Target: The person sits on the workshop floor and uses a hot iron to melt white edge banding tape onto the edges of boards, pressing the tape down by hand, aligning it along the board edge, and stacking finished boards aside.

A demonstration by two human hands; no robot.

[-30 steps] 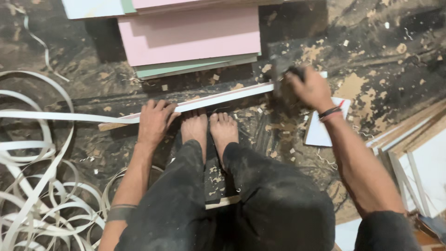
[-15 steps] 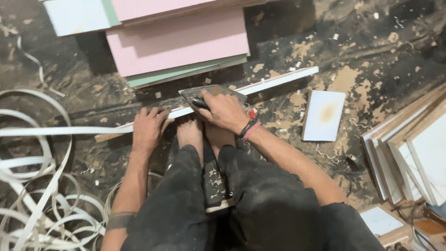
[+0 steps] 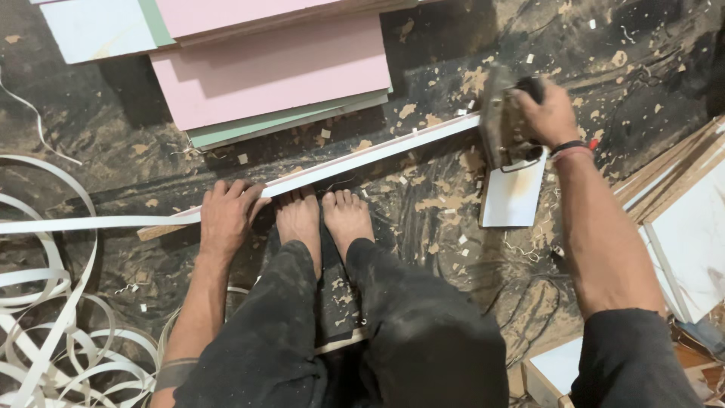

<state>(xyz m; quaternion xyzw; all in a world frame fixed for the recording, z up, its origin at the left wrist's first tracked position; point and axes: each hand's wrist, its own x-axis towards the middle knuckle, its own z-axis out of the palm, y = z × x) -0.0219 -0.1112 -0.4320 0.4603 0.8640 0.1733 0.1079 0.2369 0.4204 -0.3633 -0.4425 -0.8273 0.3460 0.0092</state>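
Observation:
A long narrow wooden strip with a white edge band lies across the dusty floor in front of my bare feet. My left hand presses flat on the strip's left part, beside my feet. My right hand grips the black handle of a dusty power trimmer, which sits at the strip's right end. Loose white edge banding runs off to the left from the strip.
Stacked pink, green and pale blue boards lie beyond the strip. A small white panel lies under the trimmer. Coils of white banding fill the lower left. More boards lean at the right. Wood shavings cover the floor.
My right hand has run the trimmer from the strip's middle, near my feet, out to its right end. My left hand stays pressed on the strip.

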